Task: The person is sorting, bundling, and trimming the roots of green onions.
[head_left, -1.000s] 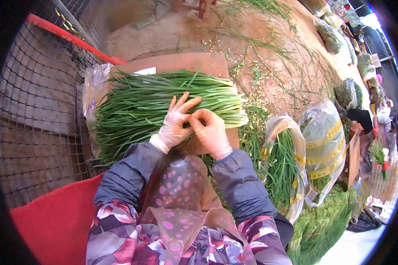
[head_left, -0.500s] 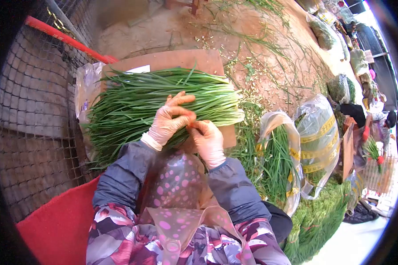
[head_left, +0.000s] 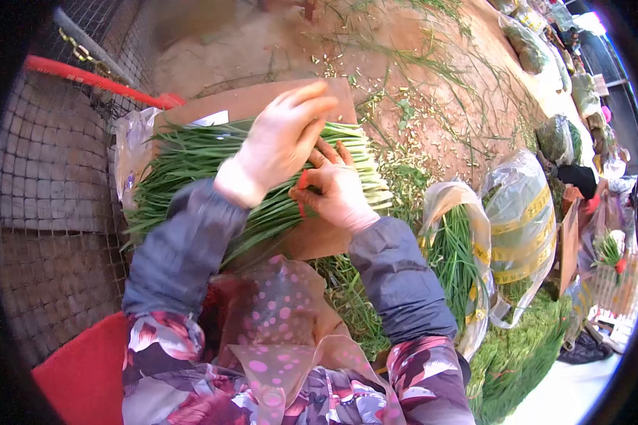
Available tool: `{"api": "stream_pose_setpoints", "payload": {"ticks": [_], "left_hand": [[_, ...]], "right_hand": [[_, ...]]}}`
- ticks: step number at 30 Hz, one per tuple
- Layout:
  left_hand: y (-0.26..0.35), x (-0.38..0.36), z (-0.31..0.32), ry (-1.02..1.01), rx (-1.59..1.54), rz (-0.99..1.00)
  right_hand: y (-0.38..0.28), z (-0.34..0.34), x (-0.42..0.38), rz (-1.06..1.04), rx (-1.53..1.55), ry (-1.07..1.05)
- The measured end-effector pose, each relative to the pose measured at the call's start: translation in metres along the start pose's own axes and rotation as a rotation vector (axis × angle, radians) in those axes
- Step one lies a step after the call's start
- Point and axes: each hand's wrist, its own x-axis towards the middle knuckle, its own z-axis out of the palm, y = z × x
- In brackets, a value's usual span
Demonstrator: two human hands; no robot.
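Observation:
A large bundle of garlic chives (head_left: 191, 159) lies across a brown board (head_left: 322, 239), leaves to the left and pale stems to the right. Above its middle is my gloved left hand (head_left: 280, 138), slightly blurred, fingers stretched out with nothing visible in them. My gloved right hand (head_left: 339, 190) rests at the near side of the stems. Its thumb and forefinger pinch a red tie (head_left: 303, 185) that runs down the near side of the chives. The far part of the tie is hidden by my hands and the leaves.
Right of the board stand a plastic bag of chives (head_left: 452, 255) and a clear bag with yellow tape (head_left: 521, 227). More greens (head_left: 510, 354) are piled nearby. Wire mesh (head_left: 57, 177) and a red bar (head_left: 96, 79) border the left. Cut scraps litter the floor (head_left: 439, 134).
My hands were together at the near edge of the chives. Now my left hand has lifted away over the bundle with straightened fingers, and my right hand has moved onto the stems with the red tie.

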Motion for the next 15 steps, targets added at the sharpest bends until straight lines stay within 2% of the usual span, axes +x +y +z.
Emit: {"api": "stream_pose_setpoints", "payload": {"ticks": [3, 6, 7, 10, 11, 13, 14, 15], "left_hand": [[-0.026, 0.018, 0.052, -0.458, 0.44, -0.204], [-0.029, 0.006, 0.059, -0.561, 0.378, -0.307], [-0.029, -0.003, 0.056, -0.576, 0.385, -0.306], [-0.018, -0.031, 0.041, -0.43, 0.275, -0.15], [-0.01, -0.043, 0.036, -0.369, 0.26, -0.092], [0.01, -0.066, 0.023, -0.392, 0.186, -0.082], [0.018, -0.083, 0.022, -0.323, 0.162, -0.056], [0.027, -0.097, 0.021, -0.254, 0.136, -0.027]], "right_hand": [[0.007, 0.004, -0.007, -0.061, 0.023, 0.074], [0.012, 0.007, -0.016, -0.082, 0.13, 0.146], [0.011, 0.011, -0.023, -0.074, 0.144, 0.151], [0.008, 0.014, -0.041, -0.084, 0.304, 0.333], [-0.001, 0.012, -0.048, -0.085, 0.311, 0.334], [-0.029, 0.0, -0.06, 0.023, 0.046, 0.169], [-0.04, -0.006, -0.064, 0.01, -0.056, 0.062], [-0.048, -0.014, -0.061, 0.005, -0.054, 0.063]]}}
